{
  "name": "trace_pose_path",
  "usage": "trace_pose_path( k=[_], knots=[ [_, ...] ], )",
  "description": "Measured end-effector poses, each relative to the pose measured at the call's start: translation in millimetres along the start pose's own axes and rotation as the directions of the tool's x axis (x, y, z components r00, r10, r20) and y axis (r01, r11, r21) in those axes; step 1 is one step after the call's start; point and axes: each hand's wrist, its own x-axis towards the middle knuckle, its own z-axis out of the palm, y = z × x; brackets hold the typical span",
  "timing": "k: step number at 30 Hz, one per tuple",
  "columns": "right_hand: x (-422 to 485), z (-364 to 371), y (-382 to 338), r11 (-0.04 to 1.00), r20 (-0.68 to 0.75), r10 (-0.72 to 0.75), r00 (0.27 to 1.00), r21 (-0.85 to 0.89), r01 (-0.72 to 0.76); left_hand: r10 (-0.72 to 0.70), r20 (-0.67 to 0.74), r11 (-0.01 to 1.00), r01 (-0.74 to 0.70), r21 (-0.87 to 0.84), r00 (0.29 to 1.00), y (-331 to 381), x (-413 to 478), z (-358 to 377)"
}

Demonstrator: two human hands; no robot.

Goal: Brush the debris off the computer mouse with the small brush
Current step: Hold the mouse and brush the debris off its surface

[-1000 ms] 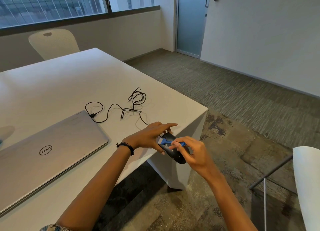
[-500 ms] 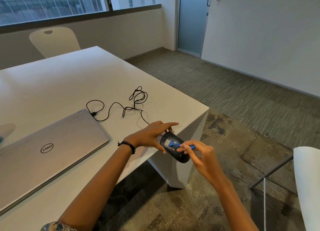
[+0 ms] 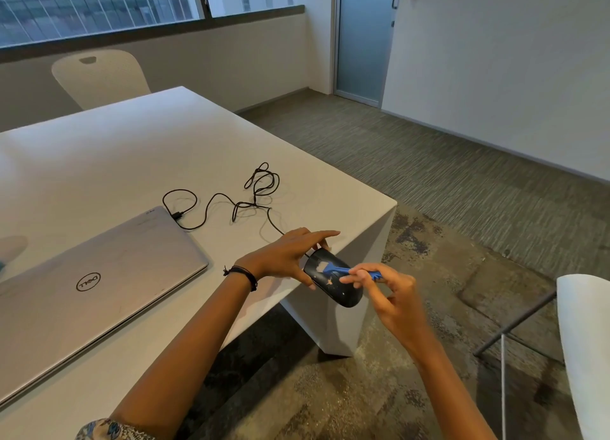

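Observation:
A black wired computer mouse is held tilted past the table's front right edge, with pale specks of debris on its back. My left hand grips its far end, fingers spread over the top. My right hand pinches the handle of a small blue brush. The brush's light bristles rest on the upper part of the mouse. The black cable runs from the mouse in loose loops across the table.
A closed silver laptop lies on the white table, with the cable plugged into its side. A white chair stands behind the table, another white chair at the right. Carpeted floor lies beyond the table edge.
The brush head has moved up the mouse toward its far end, and my right hand has shifted slightly right. My left hand keeps its hold on the mouse.

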Motion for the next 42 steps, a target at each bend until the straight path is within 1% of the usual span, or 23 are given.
trace_pose_path(
  k=[3, 7, 12, 19, 25, 28, 30, 33, 36, 38, 42],
  knots=[
    [1, 5, 2, 0.998, 0.053, 0.000, 0.999, -0.055, 0.003, -0.001, -0.004, 1.000, 0.001, -0.021, 1.000, -1, -1, 1],
    [-6, 1, 5, 0.999, 0.042, 0.004, 0.999, -0.046, -0.002, 0.004, -0.004, 1.000, -0.004, -0.024, 1.000, -2, 0, 1],
    [-18, -9, 9, 0.999, -0.014, 0.043, 0.999, 0.028, -0.042, 0.017, -0.001, 0.999, -0.017, -0.034, 1.000, -3, 0, 2],
    [-30, -20, 10, 0.994, -0.063, 0.108, 0.992, 0.042, -0.106, 0.025, -0.003, 1.000, -0.025, -0.012, 1.000, -4, 1, 2],
    [-41, -31, 11, 0.989, -0.089, 0.146, 0.985, 0.018, -0.146, 0.035, -0.006, 0.999, -0.035, -0.001, 0.999, -3, 1, 2],
    [-40, -32, 8, 0.990, -0.106, 0.139, 0.985, 0.023, -0.137, 0.036, -0.011, 0.999, -0.036, 0.005, 0.999, -2, 1, 2],
    [-37, -28, 3, 0.994, -0.106, 0.109, 0.988, 0.037, -0.106, 0.030, -0.009, 1.000, -0.030, 0.001, 1.000, -2, 1, 1],
    [-29, -16, -5, 0.998, -0.036, 0.049, 0.998, 0.034, -0.048, 0.028, -0.009, 1.000, -0.028, 0.008, 1.000, -2, 1, 2],
    [-21, 1, -8, 0.998, 0.081, -0.025, 0.996, -0.060, 0.030, 0.016, -0.015, 1.000, -0.015, 0.023, 1.000, 0, 1, 3],
    [-16, 11, -9, 0.991, 0.141, -0.050, 0.989, -0.114, 0.067, 0.011, -0.018, 1.000, -0.010, 0.030, 1.000, 0, 1, 3],
    [-15, 18, -7, 0.987, 0.201, -0.067, 0.977, -0.129, 0.095, 0.003, -0.017, 1.000, -0.002, 0.028, 1.000, 0, 0, 4]
  ],
)
